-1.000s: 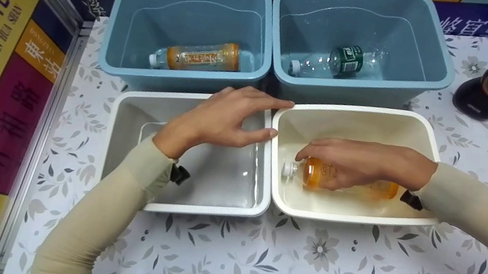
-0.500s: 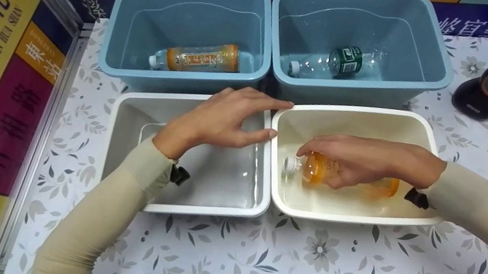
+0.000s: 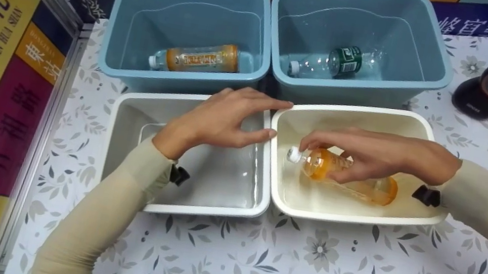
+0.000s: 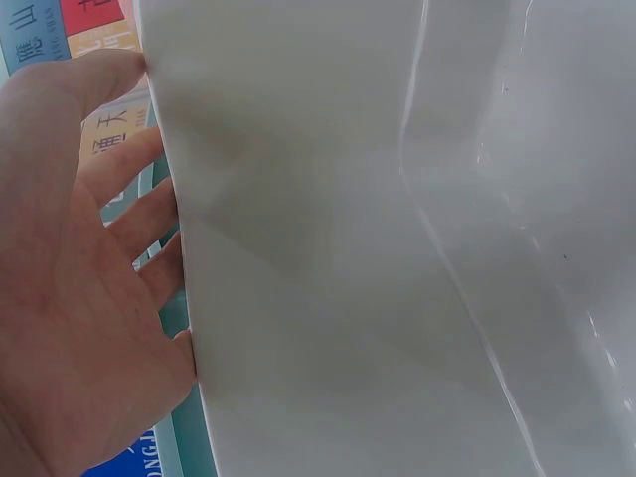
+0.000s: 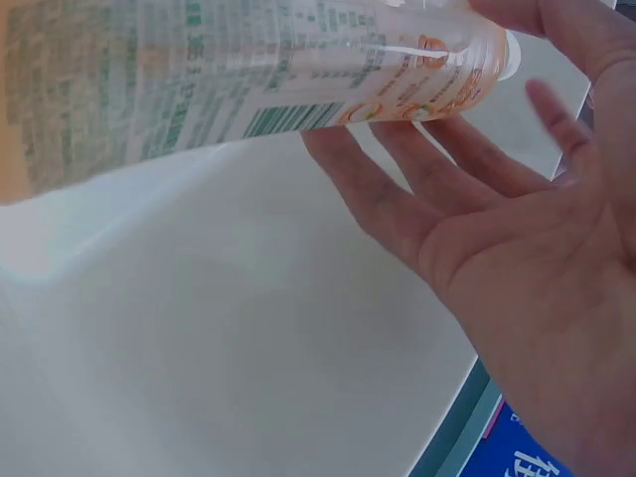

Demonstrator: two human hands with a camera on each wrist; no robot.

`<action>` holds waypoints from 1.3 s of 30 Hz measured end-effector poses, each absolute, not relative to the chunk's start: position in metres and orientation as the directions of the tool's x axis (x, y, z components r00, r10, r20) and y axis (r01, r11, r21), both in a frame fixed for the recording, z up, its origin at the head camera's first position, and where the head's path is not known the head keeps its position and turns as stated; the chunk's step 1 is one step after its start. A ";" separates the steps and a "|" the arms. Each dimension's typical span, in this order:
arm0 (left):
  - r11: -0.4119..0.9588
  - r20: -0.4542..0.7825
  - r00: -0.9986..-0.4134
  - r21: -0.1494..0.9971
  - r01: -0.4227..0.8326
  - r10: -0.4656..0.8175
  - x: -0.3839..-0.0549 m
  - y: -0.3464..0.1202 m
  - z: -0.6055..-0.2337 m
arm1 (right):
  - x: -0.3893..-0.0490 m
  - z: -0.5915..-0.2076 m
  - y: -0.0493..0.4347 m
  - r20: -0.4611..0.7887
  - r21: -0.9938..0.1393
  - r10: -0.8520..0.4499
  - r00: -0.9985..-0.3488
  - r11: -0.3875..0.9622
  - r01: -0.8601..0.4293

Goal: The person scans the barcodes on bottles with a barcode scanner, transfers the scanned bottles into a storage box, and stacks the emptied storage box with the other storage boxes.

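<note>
In the head view my right hand (image 3: 374, 150) reaches into the cream bin (image 3: 350, 220) and grips a plastic bottle with an orange label and white cap (image 3: 373, 187) near its cap end. The bottle lies lengthwise, cap to the left. The right wrist view shows the thumb on one side of the bottle (image 5: 199, 84) and the fingers behind its other side. My left hand (image 3: 227, 119) spreads over the white bin (image 3: 206, 208), its fingertips at the edge where the two front bins meet. In the left wrist view the left hand (image 4: 89, 268) lies along the bin's rim.
Behind stand two blue bins. The left blue bin (image 3: 115, 29) has an orange-labelled bottle (image 3: 203, 57) in it; the right blue bin (image 3: 434, 85) has a clear bottle with a green label (image 3: 347, 61). A black device (image 3: 479, 95) stands at the back right.
My right hand has risen a little and shifted right and away, and the bottle's cap end has moved up with it. More of the bottle shows. The left hand has stayed in place.
</note>
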State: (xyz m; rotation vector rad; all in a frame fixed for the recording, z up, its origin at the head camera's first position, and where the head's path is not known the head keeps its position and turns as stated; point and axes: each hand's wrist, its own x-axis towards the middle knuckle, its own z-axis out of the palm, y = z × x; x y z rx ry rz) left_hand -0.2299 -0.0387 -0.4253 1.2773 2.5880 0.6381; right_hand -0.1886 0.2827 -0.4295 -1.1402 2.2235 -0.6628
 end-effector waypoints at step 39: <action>0.530 0.035 -0.609 0.456 0.715 0.792 -0.230 -0.040 -0.427 | -0.187 -0.429 0.282 -0.233 -0.559 -0.825 -0.514 0.547 -0.624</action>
